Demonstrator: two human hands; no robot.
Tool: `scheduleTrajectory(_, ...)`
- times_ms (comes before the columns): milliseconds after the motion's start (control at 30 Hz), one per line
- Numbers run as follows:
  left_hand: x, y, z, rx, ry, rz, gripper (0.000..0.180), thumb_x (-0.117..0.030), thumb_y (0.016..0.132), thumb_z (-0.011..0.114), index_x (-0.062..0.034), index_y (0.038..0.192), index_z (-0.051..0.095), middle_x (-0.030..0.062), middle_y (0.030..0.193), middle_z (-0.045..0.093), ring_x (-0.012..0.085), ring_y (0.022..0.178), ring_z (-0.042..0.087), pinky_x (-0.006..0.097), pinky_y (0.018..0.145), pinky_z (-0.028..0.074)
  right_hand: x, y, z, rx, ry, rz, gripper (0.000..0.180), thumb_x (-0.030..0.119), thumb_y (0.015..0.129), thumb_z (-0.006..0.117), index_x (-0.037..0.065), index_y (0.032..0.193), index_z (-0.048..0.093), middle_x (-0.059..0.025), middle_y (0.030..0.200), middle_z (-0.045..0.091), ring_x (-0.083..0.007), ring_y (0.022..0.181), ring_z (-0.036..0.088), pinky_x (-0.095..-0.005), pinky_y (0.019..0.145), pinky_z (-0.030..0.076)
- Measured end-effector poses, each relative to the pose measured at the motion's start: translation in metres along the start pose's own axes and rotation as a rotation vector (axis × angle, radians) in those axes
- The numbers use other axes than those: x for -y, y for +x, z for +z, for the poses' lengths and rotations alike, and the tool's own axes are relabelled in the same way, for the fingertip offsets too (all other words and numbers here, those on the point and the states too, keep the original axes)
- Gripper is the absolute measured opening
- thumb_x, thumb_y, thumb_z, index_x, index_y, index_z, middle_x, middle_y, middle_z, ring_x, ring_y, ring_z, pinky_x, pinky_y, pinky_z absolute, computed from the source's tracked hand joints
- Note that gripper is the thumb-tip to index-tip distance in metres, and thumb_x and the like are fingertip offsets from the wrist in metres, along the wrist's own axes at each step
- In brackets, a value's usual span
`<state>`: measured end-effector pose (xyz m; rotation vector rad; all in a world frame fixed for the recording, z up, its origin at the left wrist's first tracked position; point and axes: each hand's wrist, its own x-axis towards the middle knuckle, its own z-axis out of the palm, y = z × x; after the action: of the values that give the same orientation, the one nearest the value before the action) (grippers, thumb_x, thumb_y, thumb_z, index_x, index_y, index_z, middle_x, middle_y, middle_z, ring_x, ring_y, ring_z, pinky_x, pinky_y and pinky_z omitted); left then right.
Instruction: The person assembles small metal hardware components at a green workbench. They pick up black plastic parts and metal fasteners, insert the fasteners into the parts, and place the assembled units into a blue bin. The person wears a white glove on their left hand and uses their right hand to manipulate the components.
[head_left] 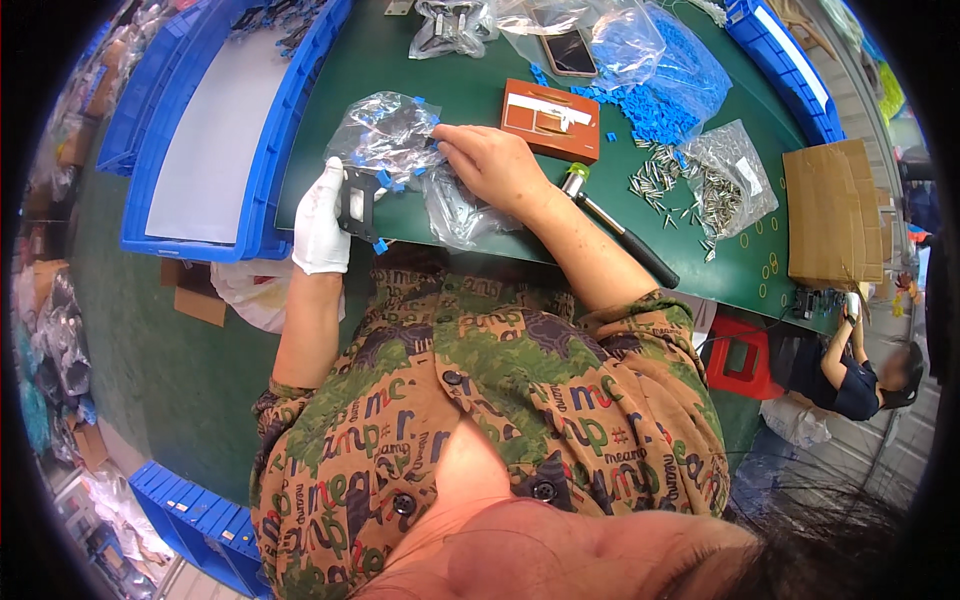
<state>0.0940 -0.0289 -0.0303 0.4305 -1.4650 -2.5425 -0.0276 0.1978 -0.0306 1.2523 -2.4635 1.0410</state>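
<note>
Left hand (321, 222) grips bracket (357, 203), partly hidden; right hand (490, 160) fingertips obscured.

**A:** What sort of place is this?

**B:** A small-parts assembly workshop. A green work table (400, 60) fills the view, and the gloved left hand (322, 215) grips a dark metal plate (357, 203) at its near edge.

**A:** What shows it?

**B:** Just left of that grip sits a big blue plastic crate (275, 130). To its right lie a hammer (620, 235), loose metal pins (660, 185) and a clear bag of blue plastic clips (670, 75). Further right stands a cardboard box (830, 210), and beyond the table another person (850, 375) sits working by a red stool (745, 355).
</note>
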Motion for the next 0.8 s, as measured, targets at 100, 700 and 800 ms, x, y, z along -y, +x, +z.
scheduleTrajectory(100,0.002,0.0,0.005,-0.003,-0.002,-0.008,0.036,-0.031,0.11,0.054,-0.0003,0.126,0.064,0.0082,0.11,0.072,0.0166,0.094,0.071,0.03,0.083,0.059,0.001,0.0,0.001,0.01,-0.004,0.001,0.026,0.025,0.101,0.061,0.006,0.115,0.071,-0.0158,0.108,0.076,-0.0353,0.1,0.072,-0.0466,0.086,0.058)
scheduleTrajectory(700,-0.005,0.015,-0.028,0.029,-0.028,0.096,0.031,-0.032,0.11,0.053,-0.0021,0.106,0.059,0.0066,0.093,0.06,0.0185,0.085,0.065,0.055,0.098,0.059,0.011,0.002,0.006,0.04,-0.27,-0.351,0.041,0.037,0.095,0.072,0.018,0.131,0.067,-0.0033,0.146,0.06,-0.0254,0.145,0.046,-0.0572,0.122,0.029)
scheduleTrajectory(800,-0.008,0.013,-0.009,0.092,0.142,0.041,0.033,-0.035,0.111,0.051,-0.0074,0.097,0.062,0.0021,0.086,0.061,0.0117,0.075,0.06,0.032,0.078,0.056,0.008,0.001,0.006,0.065,-0.285,-0.348,0.041,0.038,0.095,0.072,0.018,0.131,0.067,-0.0036,0.143,0.061,-0.0253,0.145,0.046,-0.0586,0.122,0.028)
